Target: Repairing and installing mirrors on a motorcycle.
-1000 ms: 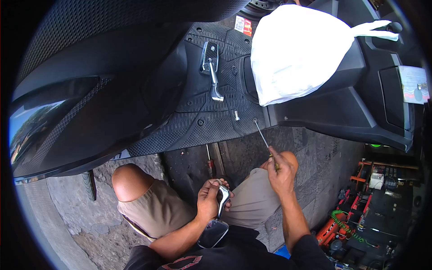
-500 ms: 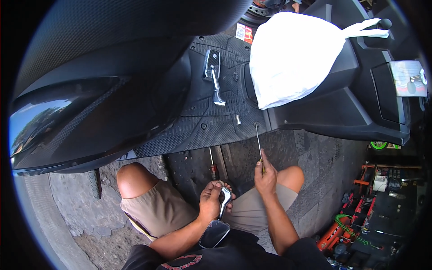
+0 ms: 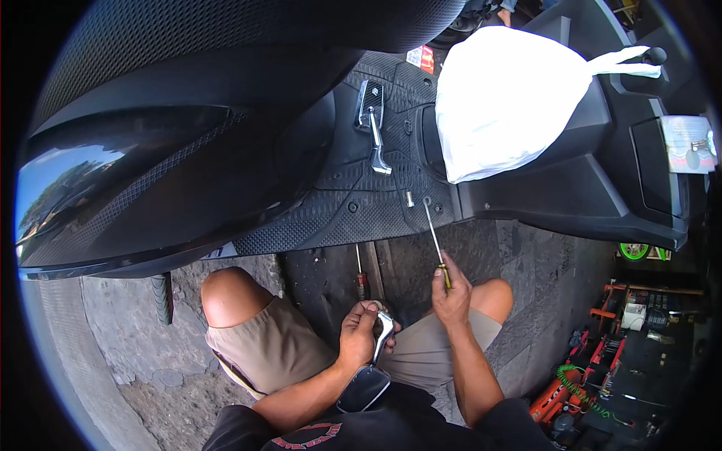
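Since the earlier frame, the thin yellow-handled steel screwdriver [image 3: 435, 234] is shifted left off the recessed bolt [image 3: 438, 209], toward the small silver metal cylinder [image 3: 410, 199]. It is grasped by the right hand [image 3: 452, 299], the chrome-stemmed mirror [image 3: 364, 388] by the left hand [image 3: 359, 334]. Steady tip control is advised.

A chrome-stemmed scooter mirror [image 3: 365, 388] is held low, glass face up, its curved stem pointing forward. Farther right, a yellow-and-black-handled screwdriver [image 3: 444, 270] extends its slim steel shaft forward and slightly left.
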Tool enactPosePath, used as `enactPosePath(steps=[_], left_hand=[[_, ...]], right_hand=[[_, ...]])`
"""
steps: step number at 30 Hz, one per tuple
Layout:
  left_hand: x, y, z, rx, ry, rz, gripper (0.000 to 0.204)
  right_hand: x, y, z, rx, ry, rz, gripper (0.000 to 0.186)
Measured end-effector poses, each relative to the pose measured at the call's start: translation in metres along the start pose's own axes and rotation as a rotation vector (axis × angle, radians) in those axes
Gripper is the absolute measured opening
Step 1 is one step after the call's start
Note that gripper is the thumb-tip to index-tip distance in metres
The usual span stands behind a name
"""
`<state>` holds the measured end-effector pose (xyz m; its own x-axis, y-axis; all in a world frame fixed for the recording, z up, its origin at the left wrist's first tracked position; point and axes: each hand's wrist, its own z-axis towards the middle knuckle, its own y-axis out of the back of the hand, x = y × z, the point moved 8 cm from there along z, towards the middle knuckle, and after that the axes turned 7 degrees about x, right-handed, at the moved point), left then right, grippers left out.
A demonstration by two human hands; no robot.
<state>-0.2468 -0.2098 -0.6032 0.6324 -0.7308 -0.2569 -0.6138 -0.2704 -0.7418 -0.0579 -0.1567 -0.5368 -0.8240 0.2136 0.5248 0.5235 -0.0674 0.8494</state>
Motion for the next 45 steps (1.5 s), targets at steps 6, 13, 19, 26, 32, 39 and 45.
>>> enactPosePath(steps=[6, 13, 19, 26, 32, 39, 45], left_hand=[[0.002, 0.001, -0.004, -0.009, 0.007, -0.033, 0.022], [0.007, 0.002, -0.006, -0.012, 0.009, -0.048, 0.022], [0.004, -0.003, -0.007, 0.027, -0.023, -0.006, 0.026], [0.004, 0.0, -0.009, 0.028, -0.025, -0.012, 0.028], [0.009, 0.002, -0.013, 0.022, -0.027, -0.011, 0.029], [0.007, 0.0, -0.014, 0.004, -0.037, 0.021, 0.032], [0.005, -0.001, -0.018, -0.009, -0.025, 0.05, 0.03]], right_hand=[[0.023, 0.027, 0.069, -0.123, 0.18, -0.075, 0.032], [0.035, 0.018, 0.118, -0.252, 0.325, -0.33, 0.033], [0.031, 0.005, 0.119, 0.015, 0.312, -0.187, 0.023], [0.043, 0.005, 0.134, 0.188, 0.206, -0.061, 0.014], [0.074, -0.02, 0.031, 0.752, -0.033, 0.341, 0.016], [0.083, -0.024, -0.004, 0.785, -0.044, 0.329, 0.016], [0.099, -0.032, -0.003, 0.88, 0.14, 0.288, 0.016]])
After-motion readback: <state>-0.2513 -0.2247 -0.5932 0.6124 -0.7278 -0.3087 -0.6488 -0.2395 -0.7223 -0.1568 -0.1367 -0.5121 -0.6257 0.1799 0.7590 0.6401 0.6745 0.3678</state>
